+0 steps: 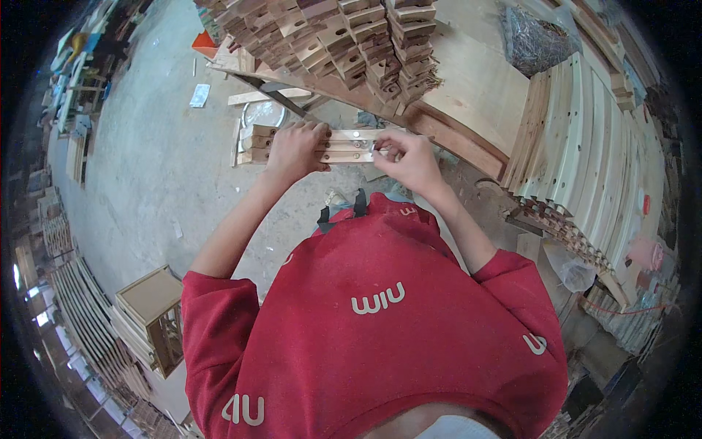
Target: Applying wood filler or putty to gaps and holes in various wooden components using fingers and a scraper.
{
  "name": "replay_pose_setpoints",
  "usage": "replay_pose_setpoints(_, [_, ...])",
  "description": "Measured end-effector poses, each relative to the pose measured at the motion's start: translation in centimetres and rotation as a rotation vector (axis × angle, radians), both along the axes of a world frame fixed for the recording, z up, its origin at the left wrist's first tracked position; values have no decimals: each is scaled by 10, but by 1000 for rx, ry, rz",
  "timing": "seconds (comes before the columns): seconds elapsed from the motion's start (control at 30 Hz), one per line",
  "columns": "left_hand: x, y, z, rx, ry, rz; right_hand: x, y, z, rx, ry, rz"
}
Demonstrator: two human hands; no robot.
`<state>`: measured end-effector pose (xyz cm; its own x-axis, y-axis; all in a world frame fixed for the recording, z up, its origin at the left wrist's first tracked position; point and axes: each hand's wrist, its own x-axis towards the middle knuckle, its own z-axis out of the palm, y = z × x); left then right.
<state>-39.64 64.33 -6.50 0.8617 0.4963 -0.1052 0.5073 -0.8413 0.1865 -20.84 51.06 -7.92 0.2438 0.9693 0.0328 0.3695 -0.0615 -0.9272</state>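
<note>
Several pale wooden strips (345,157) lie side by side in front of me, with round holes and metal fittings in them. My left hand (296,148) grips the strips around their left part, its fingers over the far edge. At their right part, my right hand (403,159) pinches a small shiny metal piece (374,147) between thumb and fingers, close above the wood. Shaped wooden ends (255,137) stick out to the left of my left hand. What supports the strips is mostly hidden.
Beyond my hands, a wooden table (466,82) bears a tall stack of cut wooden blocks (340,44). A clear plastic bag of metal fasteners (540,41) and long drilled boards (576,131) are at the right. A round clear container (264,114) stands behind the strips.
</note>
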Motion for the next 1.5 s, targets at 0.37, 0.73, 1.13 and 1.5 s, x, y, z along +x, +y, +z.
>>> replay_pose_setpoints(0.37, [5, -7, 18, 6, 93, 41, -14, 8, -10, 4, -108, 47])
replay_pose_setpoints(0.73, [6, -10, 12, 69, 79, 27, -19, 6, -17, 155, -346, 66])
replay_pose_setpoints(1.13, [3, -6, 9, 44, 33, 26, 28, -2, 14, -7, -270, 9])
replay_pose_setpoints(1.5, [7, -5, 14, 50, 36, 12, 28, -8, 7, 18, -318, 82])
